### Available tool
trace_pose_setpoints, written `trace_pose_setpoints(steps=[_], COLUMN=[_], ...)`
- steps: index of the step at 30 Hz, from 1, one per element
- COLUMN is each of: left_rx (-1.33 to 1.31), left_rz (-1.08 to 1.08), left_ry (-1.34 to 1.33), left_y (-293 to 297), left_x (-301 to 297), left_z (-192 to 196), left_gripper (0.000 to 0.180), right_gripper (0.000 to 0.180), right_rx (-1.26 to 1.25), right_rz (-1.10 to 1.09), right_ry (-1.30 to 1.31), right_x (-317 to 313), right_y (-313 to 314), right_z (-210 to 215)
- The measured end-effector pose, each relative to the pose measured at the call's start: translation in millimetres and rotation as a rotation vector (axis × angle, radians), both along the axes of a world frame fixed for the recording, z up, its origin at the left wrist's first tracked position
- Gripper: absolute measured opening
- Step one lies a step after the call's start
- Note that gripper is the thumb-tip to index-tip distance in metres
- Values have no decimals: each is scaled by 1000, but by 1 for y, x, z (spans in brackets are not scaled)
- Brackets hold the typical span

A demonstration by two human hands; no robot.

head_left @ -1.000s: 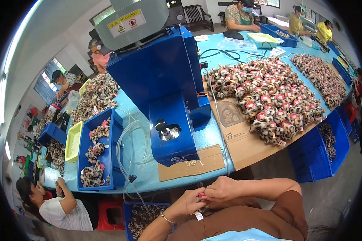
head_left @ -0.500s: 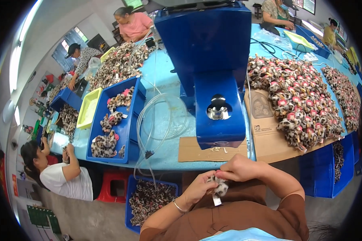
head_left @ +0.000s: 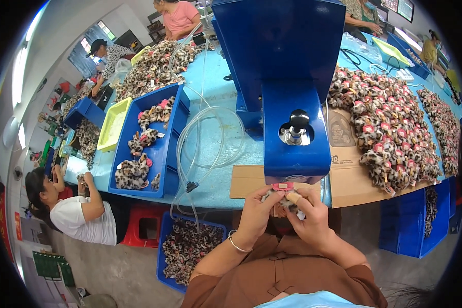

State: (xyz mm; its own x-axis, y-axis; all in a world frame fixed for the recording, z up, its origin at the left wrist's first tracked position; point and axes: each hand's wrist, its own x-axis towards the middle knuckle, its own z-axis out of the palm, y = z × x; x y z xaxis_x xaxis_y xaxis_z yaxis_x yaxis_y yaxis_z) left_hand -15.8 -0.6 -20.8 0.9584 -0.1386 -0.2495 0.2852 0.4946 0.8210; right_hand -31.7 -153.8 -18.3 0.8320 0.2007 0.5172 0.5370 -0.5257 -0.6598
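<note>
In front of my body, both hands hold a small spotted plush toy (head_left: 279, 209) at the table's front edge. A pink patch (head_left: 282, 186) with a pale centre faces up on it. My left hand (head_left: 255, 215) pinches the toy's left side, its thumb close to the patch. On the other side, my right hand (head_left: 315, 218) is closed on the toy, a tan covering round one finger. The toy is just below the front end of a blue machine (head_left: 296, 164), which has a black knob (head_left: 299, 119) in a round opening. Fingers hide much of the toy.
Blue bins (head_left: 161, 179) of plush toys stand left on the blue table (head_left: 215, 149), beside coiled clear tubing (head_left: 190, 149). Toys with pink patches (head_left: 390, 128) pile up at right on cardboard (head_left: 351, 179). A blue crate (head_left: 161, 267) sits lower left. Several people work around.
My hands have moved up and forward with the plush toy, to the machine's front end. The toy has turned so the pink patch faces up. My view has shifted slightly.
</note>
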Motion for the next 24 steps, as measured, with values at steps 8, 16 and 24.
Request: trace_pose_setpoints(steps=[8,16,24], left_rx=[-97,-74,-82], left_rz=[103,240,235], left_ry=[39,-100,-99], left_y=[-7,-15,-16], left_x=[10,11,10], left_z=[6,23,28], left_gripper=[9,8,6], right_gripper=[33,28,25], right_rx=[163,263,242], right_rz=[-45,-16,-19], right_ry=[-44,-20,-37], right_x=[13,18,20], right_y=[5,6,4], right_z=[1,7,8])
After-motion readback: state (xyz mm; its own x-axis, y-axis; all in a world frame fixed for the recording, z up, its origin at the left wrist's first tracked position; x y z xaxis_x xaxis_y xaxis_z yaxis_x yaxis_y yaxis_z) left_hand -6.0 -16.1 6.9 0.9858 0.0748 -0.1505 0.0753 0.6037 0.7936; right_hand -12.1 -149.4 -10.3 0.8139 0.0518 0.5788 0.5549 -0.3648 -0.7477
